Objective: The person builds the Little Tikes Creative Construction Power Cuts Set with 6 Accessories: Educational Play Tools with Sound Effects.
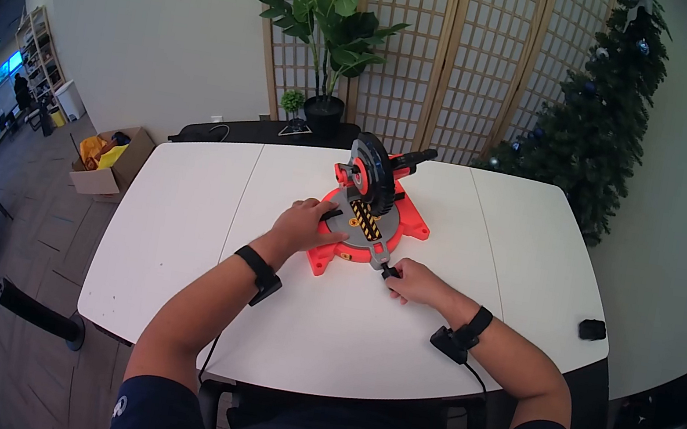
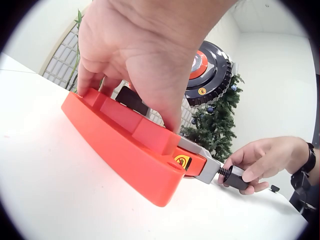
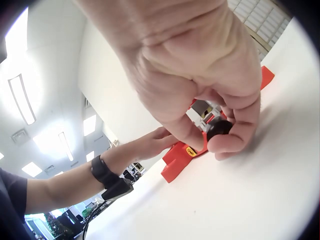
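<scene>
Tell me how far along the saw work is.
Looks done: the saw head sits mounted on its red base. In hand: the right hand pinches the black knob; the left hand rests on the base. Left: perhaps more turning, since ridged shaft shows behind the knob; direction unclear.

The saw (image 1: 374, 176) sits on the table (image 1: 172, 233), plant (image 1: 340, 32) behind, an unclear object (image 1: 592, 330) at right.

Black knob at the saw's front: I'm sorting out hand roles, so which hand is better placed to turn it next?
Probably the right hand: its fingers grip the black knob. The left hand rests on the red base, off to the knob's side, so it seems better suited to steadying.
</scene>
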Motion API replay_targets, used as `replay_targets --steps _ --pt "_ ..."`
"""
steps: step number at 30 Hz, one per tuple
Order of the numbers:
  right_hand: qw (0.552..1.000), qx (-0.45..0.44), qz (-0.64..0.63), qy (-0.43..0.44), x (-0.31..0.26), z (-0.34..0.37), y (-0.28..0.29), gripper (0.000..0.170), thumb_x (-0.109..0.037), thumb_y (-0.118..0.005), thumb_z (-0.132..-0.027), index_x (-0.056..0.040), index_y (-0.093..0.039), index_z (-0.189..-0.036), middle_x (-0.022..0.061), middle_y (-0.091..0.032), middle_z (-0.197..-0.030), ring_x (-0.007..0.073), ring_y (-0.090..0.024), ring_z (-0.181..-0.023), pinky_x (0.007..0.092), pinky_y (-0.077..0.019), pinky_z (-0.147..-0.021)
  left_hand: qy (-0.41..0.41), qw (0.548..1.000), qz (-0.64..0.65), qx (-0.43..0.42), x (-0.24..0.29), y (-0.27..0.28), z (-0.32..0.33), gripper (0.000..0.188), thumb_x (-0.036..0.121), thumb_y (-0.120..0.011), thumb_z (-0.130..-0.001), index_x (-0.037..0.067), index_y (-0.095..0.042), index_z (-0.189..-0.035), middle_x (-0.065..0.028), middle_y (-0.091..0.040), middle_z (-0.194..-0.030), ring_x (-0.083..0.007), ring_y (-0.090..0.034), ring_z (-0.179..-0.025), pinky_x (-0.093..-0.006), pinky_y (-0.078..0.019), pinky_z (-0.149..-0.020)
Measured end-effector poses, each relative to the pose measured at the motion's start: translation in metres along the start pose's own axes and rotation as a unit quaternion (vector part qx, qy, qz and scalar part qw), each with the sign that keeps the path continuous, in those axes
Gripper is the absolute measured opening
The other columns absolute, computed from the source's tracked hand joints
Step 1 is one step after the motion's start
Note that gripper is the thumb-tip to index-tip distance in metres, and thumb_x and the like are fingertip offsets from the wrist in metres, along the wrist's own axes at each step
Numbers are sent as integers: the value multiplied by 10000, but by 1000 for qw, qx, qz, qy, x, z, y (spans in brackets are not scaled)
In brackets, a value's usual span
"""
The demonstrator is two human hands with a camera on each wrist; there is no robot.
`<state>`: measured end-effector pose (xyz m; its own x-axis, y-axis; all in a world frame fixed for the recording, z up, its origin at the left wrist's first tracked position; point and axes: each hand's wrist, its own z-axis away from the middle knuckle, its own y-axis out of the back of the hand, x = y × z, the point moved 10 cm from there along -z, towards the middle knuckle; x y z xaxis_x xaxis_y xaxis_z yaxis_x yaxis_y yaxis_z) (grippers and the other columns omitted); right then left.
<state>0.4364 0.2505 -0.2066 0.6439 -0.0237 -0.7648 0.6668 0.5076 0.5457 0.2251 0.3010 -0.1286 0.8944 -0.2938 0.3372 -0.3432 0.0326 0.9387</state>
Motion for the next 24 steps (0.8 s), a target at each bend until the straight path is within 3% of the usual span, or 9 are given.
replay_targets --steps 4,8,13,16,19,22,24 --pt "997 -2 76 22 -15 10 1 408 -228 -764 -862 68 -537 -1028 89 -662 -765 143 -650 -607 274 -519 -519 2 1000 2 -3 0 -1 -1 801 575 -756 -781 103 -553 -1396 -153 -619 -1287 -354 -567 -1226 -404 -478 -1032" --pt "998 8 61 11 -19 17 5 446 -229 -780 -862 59 -507 -1067 88 -656 -762 141 -654 -614 269 -526 -518 0 1000 1 0 -1 -1 -1 800 577 -752 -783 106 -552 -1398 -153 -619 -1285 -354 -566 -1226 -404 -479 -1030" --pt "1000 8 -3 -20 -1 10 1 391 -180 -694 -935 91 -491 -1130 127 -664 -918 149 -692 -726 274 -578 -558 4 1000 -4 -13 -3 -5 -2 836 632 -721 -785 126 -533 -1422 -170 -600 -1309 -358 -546 -1261 -410 -481 -1036" --pt "1000 4 -20 -16 1 4 -2 286 -186 -636 -962 83 -577 -1039 122 -678 -820 171 -696 -664 306 -585 -572 4 1000 -8 -12 -3 -5 -2 835 634 -718 -786 127 -532 -1423 -175 -592 -1323 -359 -543 -1266 -411 -480 -1038" --pt "997 5 -75 -35 7 3 -3 279 -175 -595 -982 96 -582 -1043 131 -673 -827 184 -708 -700 317 -613 -605 3 1000 -3 10 -3 -3 -1 798 584 -747 -782 113 -557 -1398 -153 -616 -1289 -356 -563 -1228 -406 -481 -1027" --pt "988 34 -146 -45 11 4 0 282 -183 -630 -964 94 -586 -990 123 -670 -807 171 -699 -687 293 -583 -553 3 1000 -3 5 -2 -2 0 800 584 -746 -782 112 -555 -1399 -153 -616 -1290 -356 -563 -1229 -409 -481 -1026" --pt "994 10 -101 -28 1 8 0 317 -181 -664 -948 98 -557 -1052 113 -664 -849 160 -686 -699 285 -565 -535 1 1000 -4 4 -2 -2 -1 801 585 -746 -782 112 -555 -1400 -153 -615 -1292 -355 -562 -1231 -410 -481 -1028"
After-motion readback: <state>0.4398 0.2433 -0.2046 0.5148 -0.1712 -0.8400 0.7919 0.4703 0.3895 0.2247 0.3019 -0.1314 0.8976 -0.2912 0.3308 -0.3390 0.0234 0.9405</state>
